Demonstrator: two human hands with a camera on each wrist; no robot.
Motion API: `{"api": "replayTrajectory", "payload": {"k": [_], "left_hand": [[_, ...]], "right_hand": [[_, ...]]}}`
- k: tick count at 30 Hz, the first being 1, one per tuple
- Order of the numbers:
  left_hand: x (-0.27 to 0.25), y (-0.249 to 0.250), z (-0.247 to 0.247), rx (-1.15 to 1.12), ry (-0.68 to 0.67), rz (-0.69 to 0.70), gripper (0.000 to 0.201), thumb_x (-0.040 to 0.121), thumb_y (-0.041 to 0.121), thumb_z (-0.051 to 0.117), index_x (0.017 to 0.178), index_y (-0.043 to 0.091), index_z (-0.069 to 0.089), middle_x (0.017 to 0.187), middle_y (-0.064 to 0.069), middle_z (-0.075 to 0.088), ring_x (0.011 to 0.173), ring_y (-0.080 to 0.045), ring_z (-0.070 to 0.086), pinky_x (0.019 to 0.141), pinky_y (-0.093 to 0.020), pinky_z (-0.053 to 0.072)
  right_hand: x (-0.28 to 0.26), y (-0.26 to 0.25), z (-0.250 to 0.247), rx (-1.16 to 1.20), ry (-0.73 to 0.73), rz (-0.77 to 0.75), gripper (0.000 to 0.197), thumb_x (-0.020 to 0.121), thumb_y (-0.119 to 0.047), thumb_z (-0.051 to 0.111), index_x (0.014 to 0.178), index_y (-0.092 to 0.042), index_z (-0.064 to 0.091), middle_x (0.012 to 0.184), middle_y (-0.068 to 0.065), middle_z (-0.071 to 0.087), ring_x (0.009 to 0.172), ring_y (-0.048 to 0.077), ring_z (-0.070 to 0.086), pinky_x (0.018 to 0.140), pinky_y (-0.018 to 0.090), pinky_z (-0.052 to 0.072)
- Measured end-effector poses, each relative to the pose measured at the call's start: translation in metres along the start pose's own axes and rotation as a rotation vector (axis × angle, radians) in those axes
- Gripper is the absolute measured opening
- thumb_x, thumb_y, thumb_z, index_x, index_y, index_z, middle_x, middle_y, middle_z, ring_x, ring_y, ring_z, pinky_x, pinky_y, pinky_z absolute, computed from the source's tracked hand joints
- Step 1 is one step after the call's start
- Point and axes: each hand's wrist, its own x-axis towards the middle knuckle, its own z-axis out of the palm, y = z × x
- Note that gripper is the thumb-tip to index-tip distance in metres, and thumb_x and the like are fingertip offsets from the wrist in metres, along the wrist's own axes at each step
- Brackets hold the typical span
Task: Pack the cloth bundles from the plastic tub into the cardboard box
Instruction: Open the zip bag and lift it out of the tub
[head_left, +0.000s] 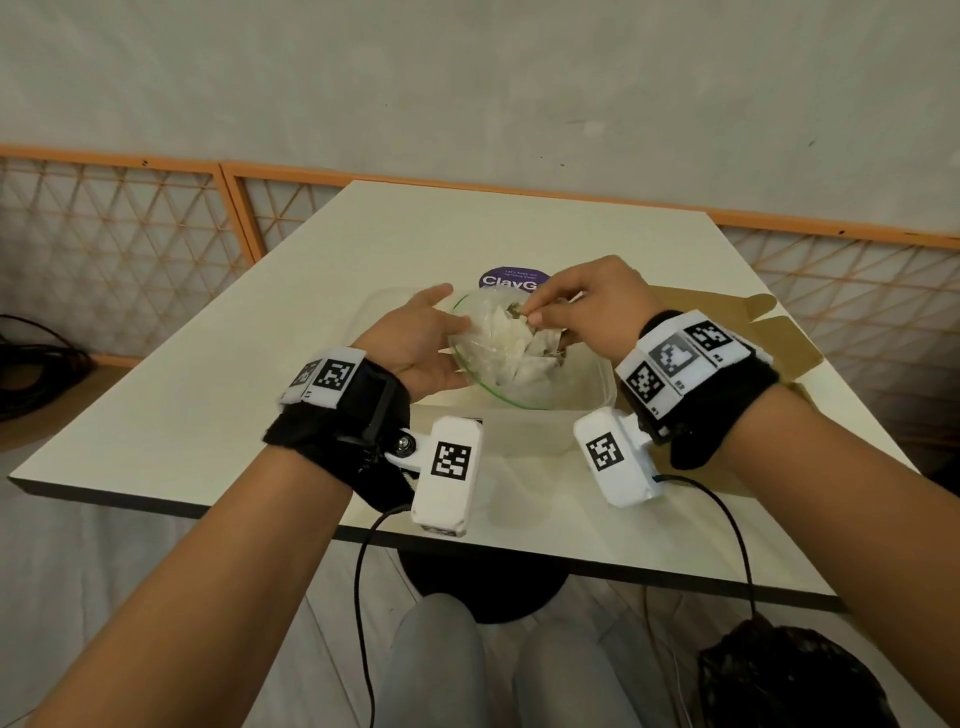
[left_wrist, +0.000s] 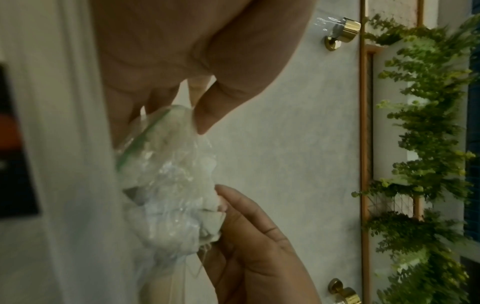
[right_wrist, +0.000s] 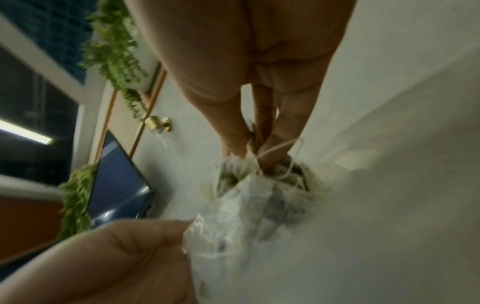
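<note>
Left hand: your left hand (head_left: 423, 348) cups the side of a clear plastic bag (head_left: 498, 358), thumb up at the bag's far rim and fingers curled under its near side; the left wrist view shows thumb and fingers gripping the green-edged mouth.
Right hand: your right hand (head_left: 587, 306) reaches in from the other side, fingertips (right_wrist: 270, 152) pressed together, pinching a cloth bundle (head_left: 519, 317) and its pale strings at the bag's mouth.
Bag: it is held up between both hands, mouth tilted toward you, above the plastic tub (head_left: 561, 421); white cloth pieces fill it.
Tub: translucent, it sits on the cream table (head_left: 208, 415) directly under your hands; what lies in it is hard to tell.
Cardboard box: the cardboard box (head_left: 753, 332) lies just right of the tub, flaps spread, mostly behind your right wrist.
Sticker: a purple round sticker (head_left: 511, 278) shows on the table just beyond the bag.
</note>
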Motion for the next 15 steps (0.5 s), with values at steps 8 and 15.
{"api": "replayTrajectory", "payload": {"k": [8, 15], "left_hand": [[-0.003, -0.003, 0.005, 0.052, -0.082, 0.103, 0.043, 0.088, -0.012, 0.044, 0.115, 0.017, 0.062, 0.105, -0.012, 0.063, 0.084, -0.027, 0.061, 0.077, -0.037, 0.056], [-0.005, -0.005, 0.009, 0.059, -0.078, 0.117, 0.049, 0.082, -0.017, 0.047, 0.122, 0.008, 0.056, 0.109, -0.011, 0.062, 0.089, -0.027, 0.061, 0.084, -0.039, 0.052]], "right_hand": [[-0.004, -0.003, 0.004, -0.258, -0.060, -0.009, 0.032, 0.073, -0.039, 0.074, 0.101, -0.024, 0.067, 0.097, -0.009, 0.057, 0.090, 0.010, 0.052, 0.075, 0.020, 0.038], [-0.001, 0.007, 0.004, -0.108, -0.030, 0.041, 0.019, 0.071, -0.025, 0.079, 0.081, -0.021, 0.064, 0.075, -0.011, 0.054, 0.066, 0.004, 0.054, 0.064, 0.016, 0.044]]}}
